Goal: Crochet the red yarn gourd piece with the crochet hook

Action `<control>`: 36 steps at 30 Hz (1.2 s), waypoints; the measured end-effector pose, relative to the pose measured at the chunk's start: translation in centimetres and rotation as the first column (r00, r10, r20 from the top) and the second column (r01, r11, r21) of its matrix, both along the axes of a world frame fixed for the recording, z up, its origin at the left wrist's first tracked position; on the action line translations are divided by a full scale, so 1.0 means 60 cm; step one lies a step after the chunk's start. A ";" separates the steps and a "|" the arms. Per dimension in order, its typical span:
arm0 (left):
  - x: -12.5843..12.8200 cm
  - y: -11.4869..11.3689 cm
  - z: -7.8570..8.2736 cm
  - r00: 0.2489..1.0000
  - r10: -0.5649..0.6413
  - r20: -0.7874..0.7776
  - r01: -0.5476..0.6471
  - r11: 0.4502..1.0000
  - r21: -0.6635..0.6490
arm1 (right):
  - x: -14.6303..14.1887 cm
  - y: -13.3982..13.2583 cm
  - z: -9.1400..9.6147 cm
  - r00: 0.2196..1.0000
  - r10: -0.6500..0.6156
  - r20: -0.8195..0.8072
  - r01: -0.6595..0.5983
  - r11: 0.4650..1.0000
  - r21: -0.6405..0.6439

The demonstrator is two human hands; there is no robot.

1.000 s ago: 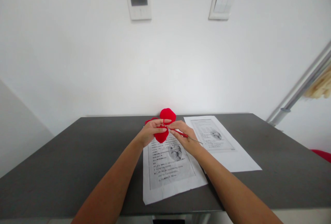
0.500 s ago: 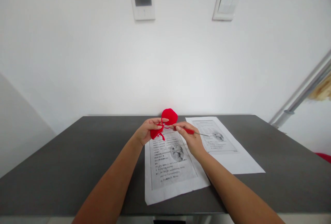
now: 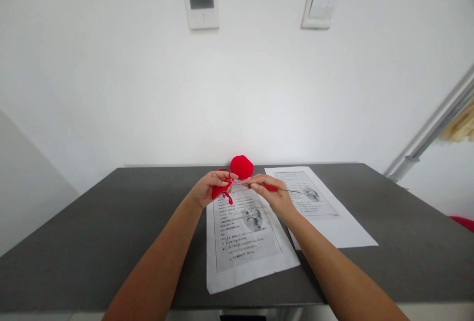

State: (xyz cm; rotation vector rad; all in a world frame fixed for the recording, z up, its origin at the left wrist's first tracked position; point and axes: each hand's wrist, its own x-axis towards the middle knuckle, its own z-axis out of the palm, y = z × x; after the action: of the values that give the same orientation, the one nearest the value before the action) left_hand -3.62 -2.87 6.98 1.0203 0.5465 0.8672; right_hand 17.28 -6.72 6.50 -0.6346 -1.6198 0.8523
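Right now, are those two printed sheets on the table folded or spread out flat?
Spread flat. The near sheet and the far sheet both lie open, printed side up, on the dark table, no creases showing.

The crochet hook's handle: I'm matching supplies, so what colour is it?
Red, like the yarn; the crochet hook in the right hand shows in the head view.

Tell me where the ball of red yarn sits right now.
The ball of yarn sits on the table's far edge, centre of view, just behind both hands.
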 end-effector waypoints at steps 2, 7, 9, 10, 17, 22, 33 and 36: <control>0.001 -0.001 0.001 1.000 -0.001 -0.011 0.001 1.000 0.000 | 0.003 0.004 -0.001 1.000 0.021 0.001 -0.021 1.000 -0.022; 0.010 -0.005 -0.003 0.988 0.106 -0.114 -0.099 0.993 0.065 | 0.002 0.018 -0.018 0.981 0.093 -0.172 -0.117 0.984 -0.135; 0.015 -0.007 -0.004 0.980 0.142 -0.140 -0.128 0.986 0.104 | -0.003 0.021 -0.025 0.970 0.089 -0.225 -0.131 0.975 -0.178; 0.018 -0.008 -0.005 0.978 0.153 -0.144 -0.137 0.984 0.117 | -0.005 0.021 -0.027 0.968 0.074 -0.239 -0.120 0.975 -0.186; 0.032 -0.012 0.000 0.970 0.208 -0.125 -0.186 0.968 0.167 | -0.011 0.012 -0.023 0.993 -0.089 -0.076 0.087 0.996 -0.026; 0.038 -0.012 -0.002 0.970 0.213 -0.120 -0.190 0.966 0.178 | -0.008 0.011 -0.022 0.997 -0.075 -0.014 0.076 0.993 0.092; 0.046 -0.015 -0.003 0.957 0.230 -0.175 -0.186 0.953 0.239 | -0.003 0.013 -0.019 0.997 -0.054 0.060 0.051 0.997 0.054; 0.044 -0.016 0.002 0.958 0.247 -0.145 -0.210 0.951 0.227 | -0.002 0.017 -0.021 0.997 -0.071 -0.008 0.071 0.997 -0.026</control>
State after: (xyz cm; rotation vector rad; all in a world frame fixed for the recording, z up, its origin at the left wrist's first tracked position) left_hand -0.98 -3.84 7.08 1.2493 0.7426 1.0654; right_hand 17.19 -5.69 5.27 -0.7014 -1.5711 0.8244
